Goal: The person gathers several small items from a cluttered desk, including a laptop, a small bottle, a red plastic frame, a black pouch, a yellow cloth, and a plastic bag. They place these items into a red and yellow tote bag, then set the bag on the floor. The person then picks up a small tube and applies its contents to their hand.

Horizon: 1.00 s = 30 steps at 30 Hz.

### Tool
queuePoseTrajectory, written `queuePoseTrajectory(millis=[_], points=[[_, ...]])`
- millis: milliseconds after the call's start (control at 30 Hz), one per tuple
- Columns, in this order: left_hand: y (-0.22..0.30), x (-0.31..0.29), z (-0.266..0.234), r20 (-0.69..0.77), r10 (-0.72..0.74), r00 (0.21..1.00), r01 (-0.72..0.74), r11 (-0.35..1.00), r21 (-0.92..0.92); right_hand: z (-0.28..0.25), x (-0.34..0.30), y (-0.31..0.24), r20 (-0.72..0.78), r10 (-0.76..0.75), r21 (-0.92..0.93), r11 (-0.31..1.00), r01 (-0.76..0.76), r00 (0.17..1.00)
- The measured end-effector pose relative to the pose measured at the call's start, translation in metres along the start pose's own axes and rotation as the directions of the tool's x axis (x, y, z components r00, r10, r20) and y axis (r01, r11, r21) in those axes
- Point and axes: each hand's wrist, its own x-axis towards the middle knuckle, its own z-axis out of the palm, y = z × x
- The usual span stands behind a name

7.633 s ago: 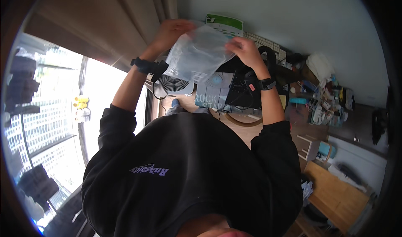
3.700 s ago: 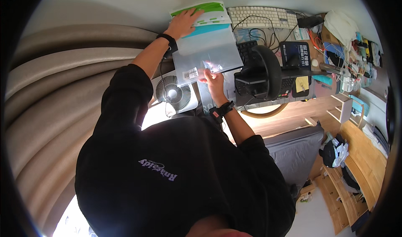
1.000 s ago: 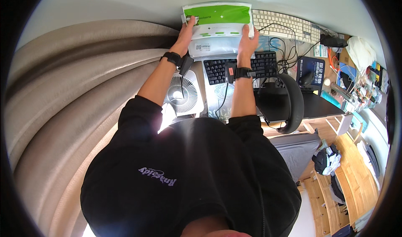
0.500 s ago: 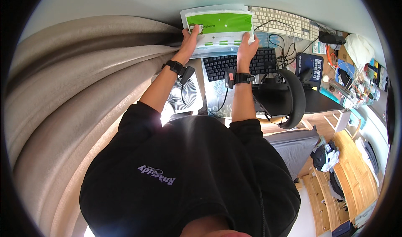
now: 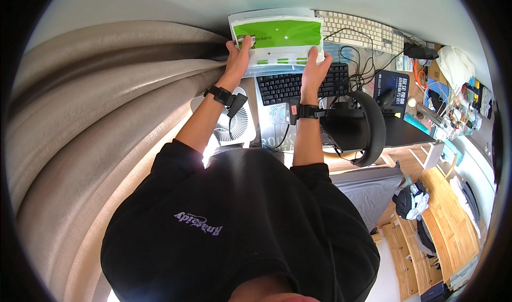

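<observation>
A flat green and white plastic packet (image 5: 285, 33) lies at the far side of the desk, its printed face up. My left hand (image 5: 236, 61) grips its left edge, the thumb on the printed face and the other fingers hidden beneath. At the near right corner my right hand (image 5: 315, 67) holds it the same way, its thumb lying on top. Under and behind the packet shows a paler sheet or pack, whose kind I cannot tell. A black keyboard (image 5: 279, 89) lies just on the near side of the packet, partly covered by my right hand and wrist.
A beige keyboard (image 5: 360, 31) is behind on the right, with loose black cables (image 5: 362, 62). Further right are a dark mouse pad (image 5: 391, 89) and desk clutter. Black headphones (image 5: 377, 129) stand near my right forearm. A white fan (image 5: 233, 123) sits below the left forearm; curtains (image 5: 106, 99) hang left.
Both hands have come slightly nearer to me, and the packet's top face has shifted a little with them. The right thumb now lies further over the packet's near edge.
</observation>
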Motion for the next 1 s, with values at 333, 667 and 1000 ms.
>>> queuePoseTrajectory(millis=[333,667,1000], points=[[-0.021,0.051,0.0,-0.002,-0.006,1.0,0.007,0.956,0.293,0.011,0.022,0.007,-0.02,0.001,-0.257,0.966,-0.006,1.0],[-0.042,0.079,0.003,-0.175,-0.034,0.984,0.103,0.908,0.406,0.019,0.042,0.018,-0.025,0.016,-0.309,0.951,-0.023,1.0],[-0.035,0.097,-0.029,0.198,-0.141,0.97,0.188,0.951,-0.247,0.014,0.059,0.019,0.087,0.105,-0.228,0.97,-0.083,0.991]])
